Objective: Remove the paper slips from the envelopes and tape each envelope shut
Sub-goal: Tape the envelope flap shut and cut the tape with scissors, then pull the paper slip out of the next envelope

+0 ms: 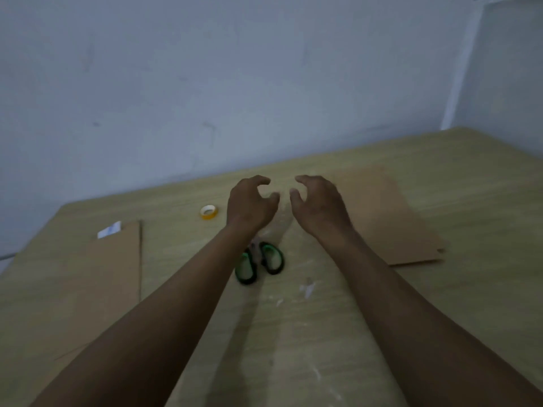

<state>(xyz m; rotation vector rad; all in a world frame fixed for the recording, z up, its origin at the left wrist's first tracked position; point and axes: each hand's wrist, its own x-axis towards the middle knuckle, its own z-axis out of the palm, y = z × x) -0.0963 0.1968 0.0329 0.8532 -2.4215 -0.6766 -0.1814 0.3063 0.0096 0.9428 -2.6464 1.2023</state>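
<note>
Both my hands hover over the middle of the wooden table [323, 333], palms facing each other. My left hand [249, 205] and my right hand [318, 205] have loosely curled fingers and hold nothing. A brown envelope [97, 277] lies at the left with a white paper slip [109, 230] sticking out of its far end. A stack of brown envelopes [405, 224] lies to the right of my right hand. A small roll of yellow tape [209, 212] sits just left of my left hand. The picture is dim and blurred.
Green-handled scissors [260, 264] lie on the table between my forearms, partly hidden by my left wrist. A pale wall [235, 83] stands right behind the table's far edge, with a corner at the right.
</note>
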